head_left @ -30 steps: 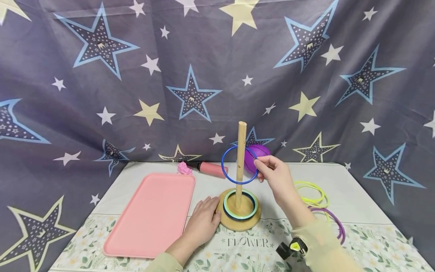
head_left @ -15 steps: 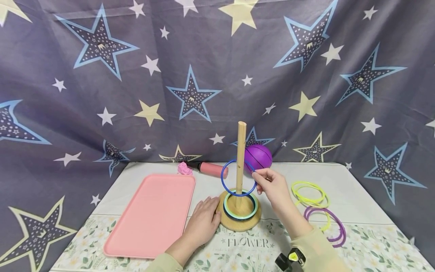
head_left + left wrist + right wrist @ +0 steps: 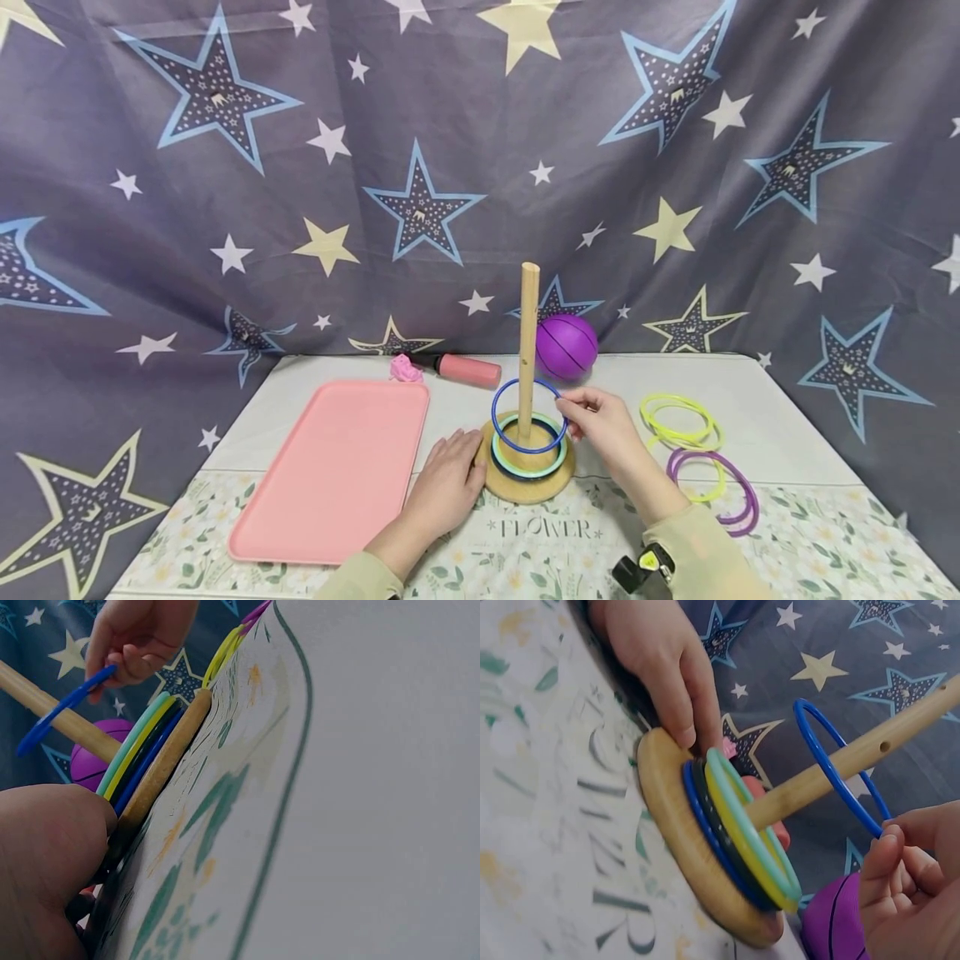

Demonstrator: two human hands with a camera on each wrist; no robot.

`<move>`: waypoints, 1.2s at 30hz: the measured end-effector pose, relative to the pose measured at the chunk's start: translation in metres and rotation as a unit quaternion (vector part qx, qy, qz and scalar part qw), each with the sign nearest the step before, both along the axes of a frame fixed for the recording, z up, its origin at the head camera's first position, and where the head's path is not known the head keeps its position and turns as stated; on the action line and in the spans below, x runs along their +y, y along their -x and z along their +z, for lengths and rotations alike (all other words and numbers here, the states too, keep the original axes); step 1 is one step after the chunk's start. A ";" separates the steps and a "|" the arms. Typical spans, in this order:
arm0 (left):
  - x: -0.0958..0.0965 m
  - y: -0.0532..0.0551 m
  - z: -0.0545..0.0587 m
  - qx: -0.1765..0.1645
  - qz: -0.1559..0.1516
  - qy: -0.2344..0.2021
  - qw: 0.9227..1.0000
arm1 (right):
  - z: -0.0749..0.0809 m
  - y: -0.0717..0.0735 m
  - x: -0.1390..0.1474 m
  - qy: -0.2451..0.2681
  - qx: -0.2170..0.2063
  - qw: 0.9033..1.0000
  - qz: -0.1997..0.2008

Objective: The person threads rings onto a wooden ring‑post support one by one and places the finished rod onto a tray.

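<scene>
A blue ring (image 3: 494, 417) circles the wooden peg (image 3: 528, 333), tilted, low over the stacked rings. My right hand (image 3: 603, 425) pinches its right side between thumb and fingers. On the round wooden base (image 3: 528, 493) lie a mint ring (image 3: 129, 746), a yellow ring (image 3: 141, 745), a dark ring and another blue ring (image 3: 705, 817), mint uppermost. My left hand (image 3: 447, 475) rests with extended fingers against the left edge of the base. In the right wrist view the left hand's fingertips (image 3: 682, 735) touch the base beside the stack.
A pink tray (image 3: 333, 475) lies left of my left hand. Behind are a pink crumpled item (image 3: 406, 368), a pink-and-black pump-like cylinder (image 3: 468, 370) and a purple ball (image 3: 566, 347). Yellow rings (image 3: 681, 400) and purple rings (image 3: 738, 475) lie at right.
My right hand has lowered the blue ring along the peg, from about mid-height down to just over the stack. The left hand has stayed in place at the base.
</scene>
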State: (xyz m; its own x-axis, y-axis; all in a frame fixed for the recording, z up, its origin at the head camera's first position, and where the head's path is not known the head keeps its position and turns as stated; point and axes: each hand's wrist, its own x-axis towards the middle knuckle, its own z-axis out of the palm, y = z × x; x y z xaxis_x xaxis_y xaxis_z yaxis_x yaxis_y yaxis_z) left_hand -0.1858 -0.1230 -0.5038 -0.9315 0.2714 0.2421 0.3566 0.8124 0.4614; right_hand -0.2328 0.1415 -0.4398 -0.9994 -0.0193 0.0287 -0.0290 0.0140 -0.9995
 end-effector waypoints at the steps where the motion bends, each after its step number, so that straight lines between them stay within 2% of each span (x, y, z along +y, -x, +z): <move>1: 0.000 0.000 0.000 -0.001 0.001 -0.001 1.000 | -0.002 0.001 0.001 -0.007 -0.002 1.000 0.004; 10: -0.001 -0.002 0.000 -0.007 0.003 -0.014 1.000 | -0.011 0.002 0.002 -0.057 -0.017 0.998 0.028; 17: 0.000 -0.002 0.003 0.003 0.000 -0.016 1.000 | -0.016 0.002 0.003 -0.082 -0.010 0.996 0.041; 36: 0.001 -0.001 0.001 0.012 -0.003 -0.017 1.000 | -0.023 0.001 0.006 -0.087 -0.031 0.995 0.032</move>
State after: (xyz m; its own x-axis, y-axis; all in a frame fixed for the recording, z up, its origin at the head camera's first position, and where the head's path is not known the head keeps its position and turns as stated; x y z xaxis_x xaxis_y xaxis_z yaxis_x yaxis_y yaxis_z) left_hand -0.1853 -0.1215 -0.5024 -0.9237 0.2685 0.2733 0.3729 0.7937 0.4806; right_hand -0.2339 0.1478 -0.4625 -0.9956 -0.0831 -0.0432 0.0270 0.1864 -0.9821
